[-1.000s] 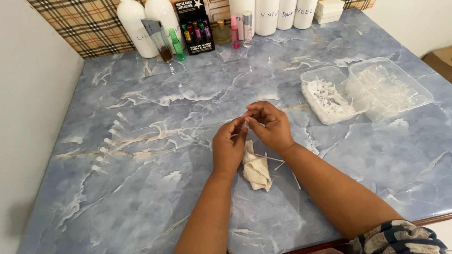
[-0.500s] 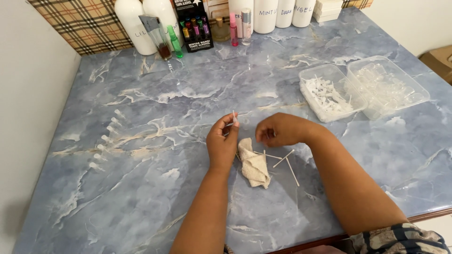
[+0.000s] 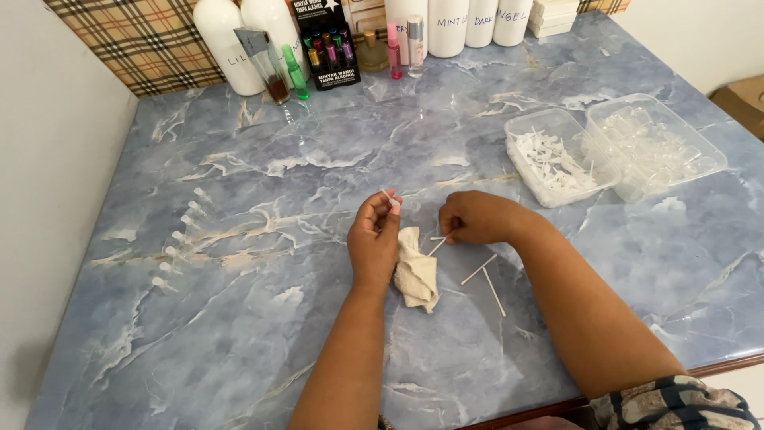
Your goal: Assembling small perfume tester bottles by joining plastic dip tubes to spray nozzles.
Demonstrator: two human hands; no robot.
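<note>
Now my hands have parted: my left hand (image 3: 374, 243) pinches a small clear vial (image 3: 391, 201) between thumb and fingertips near the desk's middle, while my right hand (image 3: 475, 217) has dropped to the thin white sticks (image 3: 480, 270) beside the crumpled cloth (image 3: 416, 275), fingers curled closed on one's end.

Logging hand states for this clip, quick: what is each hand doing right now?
Left hand: closed, pinching a small white cap at the fingertips.
Right hand: closed, fingertips on a thin white stick lying by the cloth.
</note>
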